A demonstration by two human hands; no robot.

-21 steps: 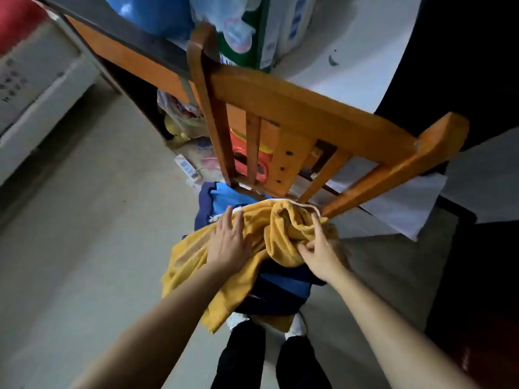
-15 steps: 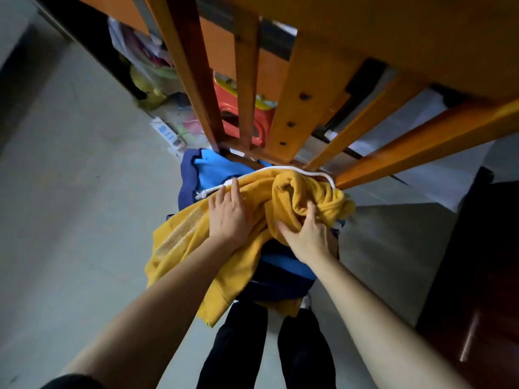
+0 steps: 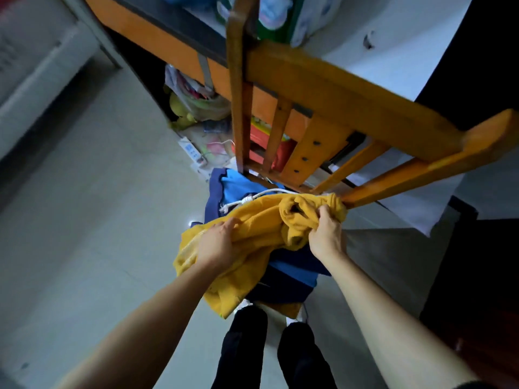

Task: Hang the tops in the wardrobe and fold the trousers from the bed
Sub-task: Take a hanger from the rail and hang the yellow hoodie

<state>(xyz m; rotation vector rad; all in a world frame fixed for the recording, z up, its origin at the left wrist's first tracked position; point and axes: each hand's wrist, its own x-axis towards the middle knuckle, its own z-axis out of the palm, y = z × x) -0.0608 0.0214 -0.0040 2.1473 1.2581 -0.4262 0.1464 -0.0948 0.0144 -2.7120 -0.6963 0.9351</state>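
Note:
A yellow garment with a white drawstring lies bunched on top of a blue and navy garment on the seat of a wooden chair. My left hand grips the yellow cloth at its left side, fingers curled into the fabric. My right hand grips a bunched fold of the same cloth near the chair's backrest. The chair seat itself is hidden under the clothes.
The chair's backrest slats rise right behind the pile. Beyond it an orange desk has bags, a power strip and a red box beneath it. Pale floor lies to the left; my dark trouser legs are below.
My left hand went from lying flat on the yellow cloth to gripping it. My right hand moved up and clenched a fold near the backrest. The view shifted.

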